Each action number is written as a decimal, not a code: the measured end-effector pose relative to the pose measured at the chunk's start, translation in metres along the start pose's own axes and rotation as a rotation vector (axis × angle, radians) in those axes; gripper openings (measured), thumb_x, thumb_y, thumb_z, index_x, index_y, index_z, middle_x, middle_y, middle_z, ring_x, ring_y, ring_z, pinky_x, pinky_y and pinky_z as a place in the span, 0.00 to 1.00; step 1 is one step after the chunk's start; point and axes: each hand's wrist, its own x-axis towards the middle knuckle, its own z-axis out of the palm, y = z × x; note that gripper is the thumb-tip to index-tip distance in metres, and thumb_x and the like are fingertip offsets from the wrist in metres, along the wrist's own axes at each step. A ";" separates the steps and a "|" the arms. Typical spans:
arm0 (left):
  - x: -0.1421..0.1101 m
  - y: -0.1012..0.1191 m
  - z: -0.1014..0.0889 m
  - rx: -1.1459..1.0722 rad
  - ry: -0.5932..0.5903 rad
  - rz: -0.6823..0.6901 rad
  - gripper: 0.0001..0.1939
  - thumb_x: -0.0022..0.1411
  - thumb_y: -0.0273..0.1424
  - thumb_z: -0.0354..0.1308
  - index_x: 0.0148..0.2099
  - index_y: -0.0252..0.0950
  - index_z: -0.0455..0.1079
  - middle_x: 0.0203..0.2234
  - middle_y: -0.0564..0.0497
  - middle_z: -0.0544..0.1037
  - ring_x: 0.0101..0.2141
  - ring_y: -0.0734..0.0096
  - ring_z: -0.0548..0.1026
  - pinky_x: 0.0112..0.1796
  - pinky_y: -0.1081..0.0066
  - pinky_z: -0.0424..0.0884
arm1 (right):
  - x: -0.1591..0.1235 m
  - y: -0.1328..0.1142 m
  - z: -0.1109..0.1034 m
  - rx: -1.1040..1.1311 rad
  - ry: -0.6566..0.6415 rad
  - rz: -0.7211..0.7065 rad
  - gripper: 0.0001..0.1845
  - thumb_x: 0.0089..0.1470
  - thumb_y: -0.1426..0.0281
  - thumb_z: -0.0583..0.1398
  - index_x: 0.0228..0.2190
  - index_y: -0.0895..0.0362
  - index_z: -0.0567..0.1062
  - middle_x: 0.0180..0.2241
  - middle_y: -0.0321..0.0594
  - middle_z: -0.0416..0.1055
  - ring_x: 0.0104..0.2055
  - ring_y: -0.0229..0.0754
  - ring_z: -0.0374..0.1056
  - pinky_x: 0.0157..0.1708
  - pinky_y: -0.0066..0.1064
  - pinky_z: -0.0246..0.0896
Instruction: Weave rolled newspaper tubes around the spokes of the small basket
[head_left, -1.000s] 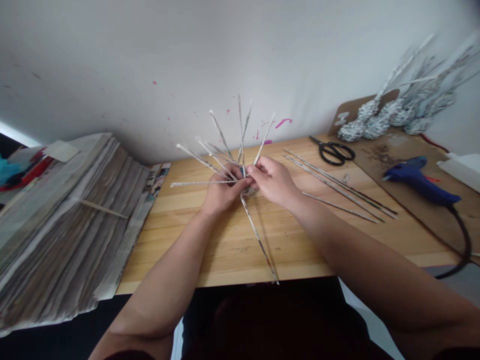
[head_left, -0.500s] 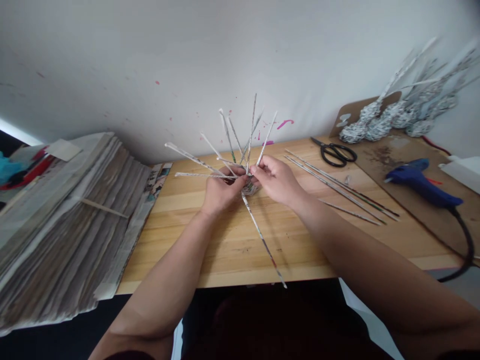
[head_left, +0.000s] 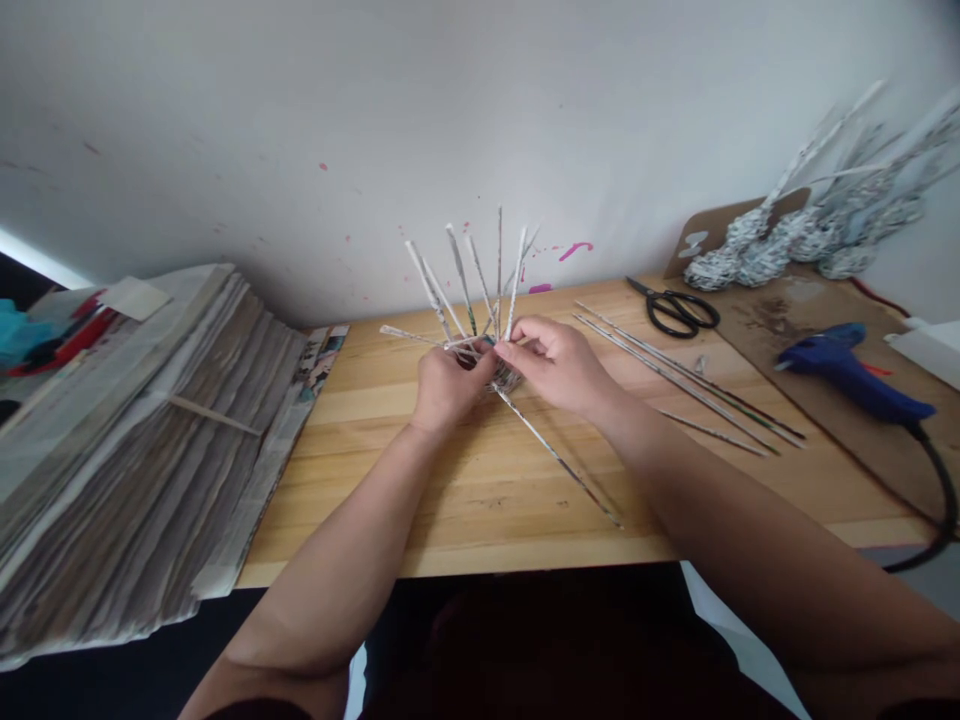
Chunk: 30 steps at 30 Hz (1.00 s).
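Note:
Between my hands is a small woven base (head_left: 507, 379) of rolled newspaper, with several paper tubes (head_left: 457, 262) fanning up and out from it. My left hand (head_left: 452, 382) is closed round its left side, thumb on top near the middle. From the right, my right hand (head_left: 553, 360) pinches the weaving by the foot of one upright tube (head_left: 516, 285). One long paper tube (head_left: 561, 459) slants from the base toward the table's front edge. My fingers hide much of the weave.
Loose paper tubes (head_left: 679, 376) lie right of my hands, with black scissors (head_left: 675, 311) behind them. A blue glue gun (head_left: 855, 370) rests on a brown board (head_left: 757, 330). Woven paper pieces (head_left: 765, 255) stand at back right. A newspaper stack (head_left: 142, 470) fills the left.
The woven base has turned between my hands. The long front tube's end has swung right and up, and the left tubes stand more upright. Both hands keep their grip.

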 end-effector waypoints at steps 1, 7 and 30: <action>0.000 -0.001 0.000 0.001 0.000 0.002 0.11 0.58 0.38 0.63 0.31 0.34 0.77 0.21 0.54 0.77 0.23 0.75 0.71 0.26 0.75 0.63 | 0.001 0.001 0.001 0.022 0.008 -0.001 0.13 0.59 0.60 0.62 0.27 0.54 0.71 0.27 0.34 0.70 0.29 0.37 0.65 0.30 0.30 0.61; -0.001 -0.002 0.002 -0.093 -0.090 0.017 0.11 0.59 0.38 0.63 0.33 0.34 0.78 0.25 0.51 0.80 0.26 0.73 0.73 0.30 0.74 0.68 | 0.005 0.005 0.004 0.231 0.031 0.174 0.13 0.57 0.58 0.65 0.33 0.55 0.80 0.32 0.39 0.78 0.30 0.40 0.74 0.33 0.33 0.73; 0.002 0.003 -0.019 -0.197 -0.249 0.042 0.13 0.55 0.39 0.69 0.38 0.34 0.80 0.30 0.48 0.83 0.31 0.67 0.78 0.34 0.70 0.73 | -0.005 -0.017 -0.006 -0.833 -0.036 -0.291 0.12 0.66 0.67 0.59 0.31 0.57 0.78 0.32 0.48 0.75 0.40 0.51 0.61 0.42 0.41 0.55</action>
